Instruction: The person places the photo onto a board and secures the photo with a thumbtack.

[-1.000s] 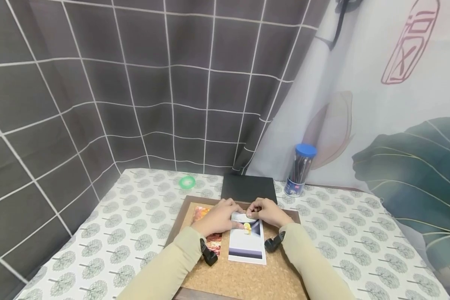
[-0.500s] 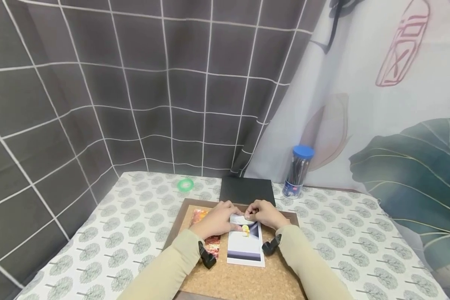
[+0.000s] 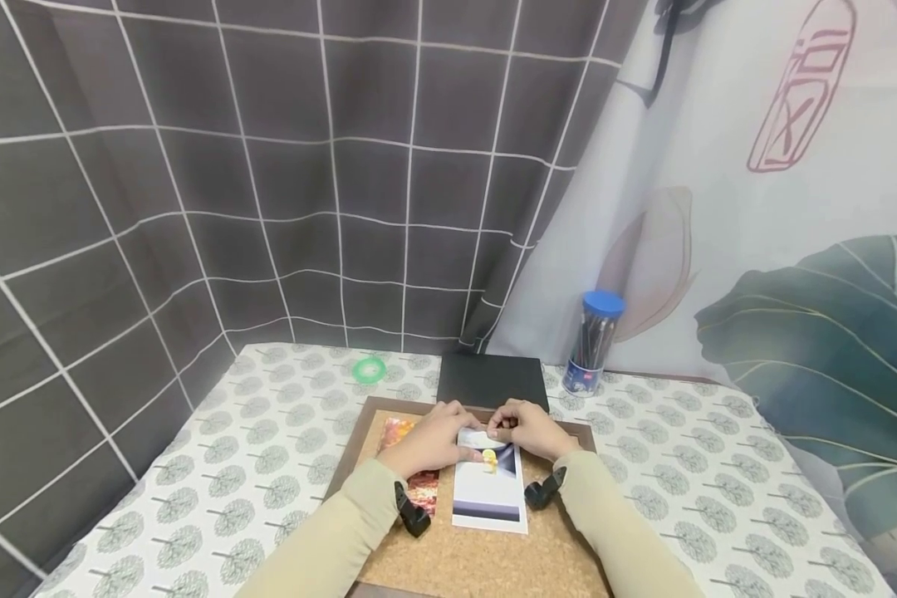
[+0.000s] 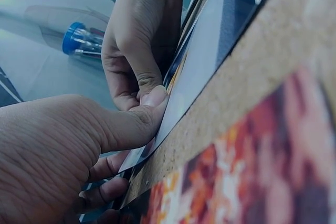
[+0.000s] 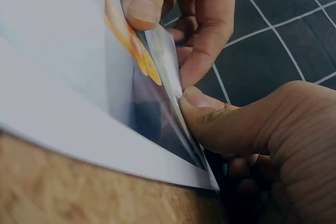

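Note:
A white-bordered photo print (image 3: pixel 486 496) with a small yellow figure on it lies on a framed cork board (image 3: pixel 486 561). My left hand (image 3: pixel 432 438) holds the photo's upper left part, its thumb (image 4: pixel 152 106) on the face and fingers behind the top edge. My right hand (image 3: pixel 534 428) pinches the top edge close to the right corner; in the right wrist view its thumb (image 5: pixel 202 116) presses along that edge, with the other fingers curled and partly hidden below. That edge bends up from the board. Left of it lies a red and orange picture (image 3: pixel 422 490), partly under the left hand.
A flat black box (image 3: pixel 492 380) stands behind the board. To its right is a clear jar of pens with a blue lid (image 3: pixel 603 303). A green tape ring (image 3: pixel 356 371) lies at the back left. Curtains (image 3: pixel 366 183) rise behind the tree-patterned tablecloth (image 3: pixel 247 490).
The head view has shifted slightly. Both hands stay at the photo's top edge, with almost no visible movement.

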Motion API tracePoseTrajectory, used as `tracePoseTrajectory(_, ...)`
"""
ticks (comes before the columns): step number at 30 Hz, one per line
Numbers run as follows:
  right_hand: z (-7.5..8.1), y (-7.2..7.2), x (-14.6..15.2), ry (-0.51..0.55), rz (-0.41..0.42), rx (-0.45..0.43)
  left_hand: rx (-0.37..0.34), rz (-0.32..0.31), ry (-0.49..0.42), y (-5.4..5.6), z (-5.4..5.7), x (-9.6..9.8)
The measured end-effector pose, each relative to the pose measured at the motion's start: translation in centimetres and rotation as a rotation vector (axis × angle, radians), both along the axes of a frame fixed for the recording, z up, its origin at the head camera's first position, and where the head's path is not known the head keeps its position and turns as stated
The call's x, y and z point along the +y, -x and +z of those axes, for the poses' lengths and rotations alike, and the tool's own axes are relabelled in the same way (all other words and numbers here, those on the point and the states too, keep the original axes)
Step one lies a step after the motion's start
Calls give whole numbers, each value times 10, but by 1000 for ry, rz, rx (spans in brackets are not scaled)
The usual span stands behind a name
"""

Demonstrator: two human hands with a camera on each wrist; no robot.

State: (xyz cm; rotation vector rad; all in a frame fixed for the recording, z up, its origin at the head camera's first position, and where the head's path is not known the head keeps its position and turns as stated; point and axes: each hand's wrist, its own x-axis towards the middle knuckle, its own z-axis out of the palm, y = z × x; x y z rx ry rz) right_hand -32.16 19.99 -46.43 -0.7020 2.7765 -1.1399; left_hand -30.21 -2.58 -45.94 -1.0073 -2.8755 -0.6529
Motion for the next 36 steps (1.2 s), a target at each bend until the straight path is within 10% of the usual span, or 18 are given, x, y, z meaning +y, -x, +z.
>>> tracePoseTrajectory(36,1,-1,-3,-46,-53,17,22,-5,23,-2,2,-1)
